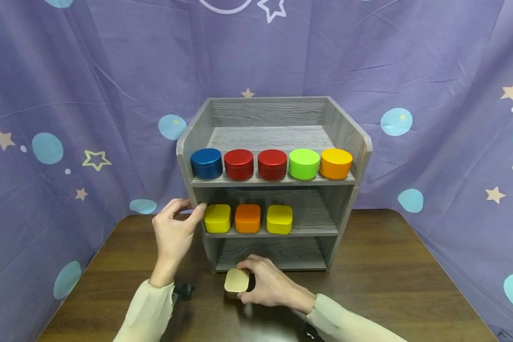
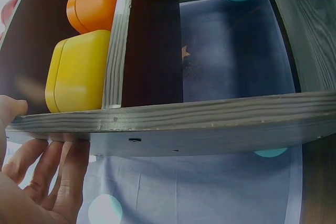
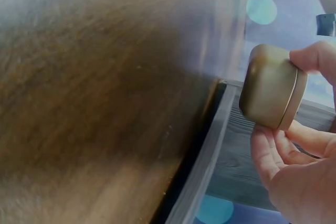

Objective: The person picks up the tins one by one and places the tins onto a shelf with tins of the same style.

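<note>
Purple starry backdrop, brown desk (image 1: 389, 266). Right hand (image 1: 273, 287) curled round a gold tin (image 1: 237, 280) near the desk's front edge, just before the shelf (image 1: 273, 183) bottom opening. Left hand (image 1: 173, 228) gripping the shelf's left side panel, farther off.

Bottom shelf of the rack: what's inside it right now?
The bottom shelf shows only bare grey boards; the right hand, holding the gold tin, covers its front left corner.

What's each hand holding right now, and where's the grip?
The right hand grips a gold square tin by its sides, in front of the bottom shelf. The left hand grips the left side panel of the grey shelf unit, beside the middle shelf.
</note>
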A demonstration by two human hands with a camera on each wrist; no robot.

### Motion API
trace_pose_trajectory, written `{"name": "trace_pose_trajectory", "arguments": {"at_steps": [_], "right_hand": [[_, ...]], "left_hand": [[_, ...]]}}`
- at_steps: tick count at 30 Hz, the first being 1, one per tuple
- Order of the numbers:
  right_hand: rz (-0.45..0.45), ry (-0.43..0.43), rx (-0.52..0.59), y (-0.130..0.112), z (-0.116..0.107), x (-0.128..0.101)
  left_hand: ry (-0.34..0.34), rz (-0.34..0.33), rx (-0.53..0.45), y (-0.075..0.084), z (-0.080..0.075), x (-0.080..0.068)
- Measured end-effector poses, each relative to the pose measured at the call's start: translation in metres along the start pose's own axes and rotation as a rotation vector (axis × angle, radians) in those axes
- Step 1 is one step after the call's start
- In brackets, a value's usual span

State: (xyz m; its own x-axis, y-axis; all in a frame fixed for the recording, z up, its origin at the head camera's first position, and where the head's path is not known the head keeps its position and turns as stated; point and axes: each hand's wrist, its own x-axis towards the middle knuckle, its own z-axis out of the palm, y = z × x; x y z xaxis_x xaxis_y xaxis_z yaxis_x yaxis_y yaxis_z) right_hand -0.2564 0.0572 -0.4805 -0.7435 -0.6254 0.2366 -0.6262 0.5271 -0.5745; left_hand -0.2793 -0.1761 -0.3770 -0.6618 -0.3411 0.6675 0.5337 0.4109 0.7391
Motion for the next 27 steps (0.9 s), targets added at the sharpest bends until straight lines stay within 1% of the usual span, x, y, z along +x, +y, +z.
{"name": "trace_pose_trajectory", "arguments": {"at_steps": [4,11,17,27], "right_hand": [[-0.022,0.018,0.012,-0.002,-0.006,-0.003],[-0.031,0.036,0.022,-0.006,-0.013,-0.008],[-0.023,0.045,0.056,-0.009,-0.02,-0.012],[-0.015,0.087,0.07,-0.013,-0.036,-0.021]], "left_hand": [[0.0,0.0,0.001,0.0,0.0,0.001],[-0.002,-0.003,-0.002,0.001,0.0,0.001],[-0.005,0.001,-0.007,0.0,0.0,0.001],[-0.002,-0.005,-0.006,-0.001,0.0,0.001]]}}
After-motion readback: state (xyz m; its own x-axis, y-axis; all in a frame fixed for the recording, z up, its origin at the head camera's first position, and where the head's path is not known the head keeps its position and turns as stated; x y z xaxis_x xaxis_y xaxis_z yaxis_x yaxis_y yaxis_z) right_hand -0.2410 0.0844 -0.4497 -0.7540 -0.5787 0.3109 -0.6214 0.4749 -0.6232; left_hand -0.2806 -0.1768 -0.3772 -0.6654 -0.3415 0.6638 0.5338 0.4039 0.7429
